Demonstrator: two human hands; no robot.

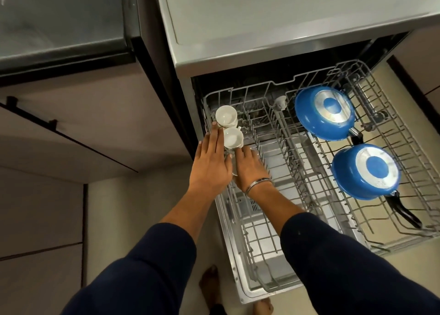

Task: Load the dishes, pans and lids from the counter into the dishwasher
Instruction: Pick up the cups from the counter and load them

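The upper rack (404, 148) of the dishwasher stood pulled out, a grey wire basket. Two white cups (229, 128) sat upside down along its left edge, one behind the other and touching. On its right side lay two blue pans, bottoms up: the far pan (325, 113) near the back wall, the near pan (365, 172) just in front of it, each with a black handle pointing toward the front right. The middle rows of tines carried nothing visible. Below showed the lower rack (257, 255), and under it the open door (238, 288) above the pale floor (142, 207).
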